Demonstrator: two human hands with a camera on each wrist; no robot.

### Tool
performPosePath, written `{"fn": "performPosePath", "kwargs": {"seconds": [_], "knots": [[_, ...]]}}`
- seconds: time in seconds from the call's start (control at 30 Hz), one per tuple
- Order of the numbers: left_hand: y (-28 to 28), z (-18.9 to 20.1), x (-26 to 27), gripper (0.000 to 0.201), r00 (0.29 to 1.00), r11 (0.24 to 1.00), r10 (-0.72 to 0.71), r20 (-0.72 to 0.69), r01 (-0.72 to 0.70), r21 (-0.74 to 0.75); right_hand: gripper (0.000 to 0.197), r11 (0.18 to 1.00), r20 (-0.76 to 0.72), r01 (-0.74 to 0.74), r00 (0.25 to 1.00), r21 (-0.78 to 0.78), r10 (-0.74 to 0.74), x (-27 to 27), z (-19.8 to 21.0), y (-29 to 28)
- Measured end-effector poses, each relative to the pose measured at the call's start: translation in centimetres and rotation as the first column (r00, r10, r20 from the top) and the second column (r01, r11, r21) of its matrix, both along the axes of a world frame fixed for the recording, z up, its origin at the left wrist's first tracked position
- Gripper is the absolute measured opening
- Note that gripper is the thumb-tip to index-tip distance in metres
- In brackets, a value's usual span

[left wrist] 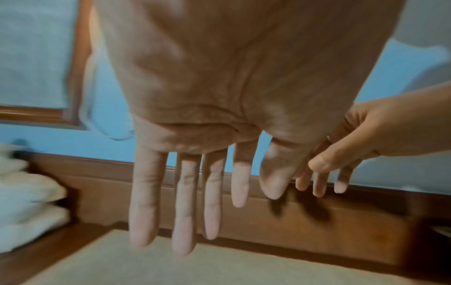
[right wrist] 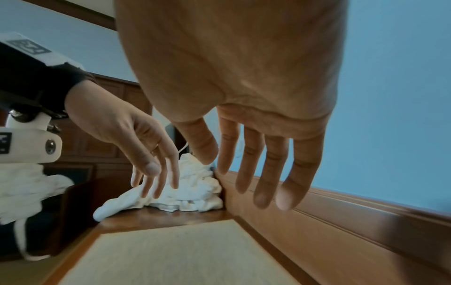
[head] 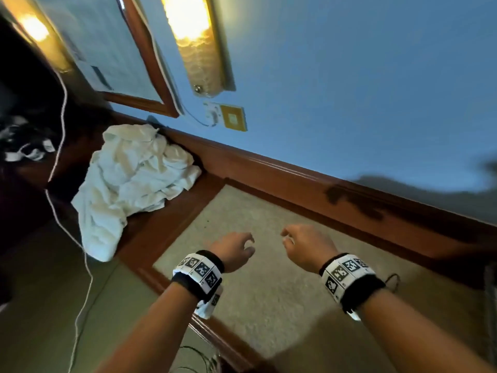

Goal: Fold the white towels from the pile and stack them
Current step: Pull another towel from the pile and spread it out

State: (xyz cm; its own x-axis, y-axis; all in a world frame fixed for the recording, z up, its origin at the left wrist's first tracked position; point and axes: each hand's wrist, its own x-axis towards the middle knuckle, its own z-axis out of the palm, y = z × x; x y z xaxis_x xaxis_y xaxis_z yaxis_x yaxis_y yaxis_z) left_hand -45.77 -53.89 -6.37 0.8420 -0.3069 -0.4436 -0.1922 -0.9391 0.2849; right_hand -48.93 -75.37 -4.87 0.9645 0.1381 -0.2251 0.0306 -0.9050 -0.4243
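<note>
A crumpled pile of white towels [head: 134, 181] lies on the wooden table's far left corner, against the wall; it also shows as the towel pile [right wrist: 192, 190] in the right wrist view. My left hand [head: 236, 247] and right hand [head: 301, 243] hover side by side above the table's beige inlay [head: 255, 292], well to the right of the pile. Both hold nothing. The left hand's fingers [left wrist: 185, 202] hang straight and spread, and the right hand's fingers [right wrist: 266, 173] hang loosely down.
A raised wooden back rail [head: 322, 189] runs along the blue wall. A mirror [head: 115, 49] and a lit wall lamp [head: 193, 36] hang above. A white cable [head: 57, 162] dangles at the left, past the table's edge. A socket plate [head: 234, 118] sits on the wall.
</note>
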Motion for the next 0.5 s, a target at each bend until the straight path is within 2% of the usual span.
{"fn": "performPosePath", "kwargs": {"seconds": [0.13,0.3,0.4,0.5], "knots": [[12.0,0.7,2.7,0.038,0.988,0.988,0.148,0.030,-0.149,0.030,0.029,0.982,-0.001,-0.177,0.984,-0.061,0.178,5.3,0.5,10.3],[25.7,0.7,7.9,0.037,0.950,0.954,0.287,0.122,-0.295,0.054,0.026,0.949,0.023,-0.296,0.954,-0.104,0.300,12.4,0.1,23.2],[32.9,-0.4,12.4,0.036,0.943,0.947,0.302,0.143,-0.314,0.071,0.020,0.934,0.047,-0.329,0.940,-0.139,0.338,17.9,-0.8,31.2],[39.1,-0.8,17.0,0.036,0.948,0.948,0.283,0.143,-0.299,0.105,0.016,0.928,-0.007,-0.351,0.936,-0.127,0.353,23.7,-1.5,38.7]]}}
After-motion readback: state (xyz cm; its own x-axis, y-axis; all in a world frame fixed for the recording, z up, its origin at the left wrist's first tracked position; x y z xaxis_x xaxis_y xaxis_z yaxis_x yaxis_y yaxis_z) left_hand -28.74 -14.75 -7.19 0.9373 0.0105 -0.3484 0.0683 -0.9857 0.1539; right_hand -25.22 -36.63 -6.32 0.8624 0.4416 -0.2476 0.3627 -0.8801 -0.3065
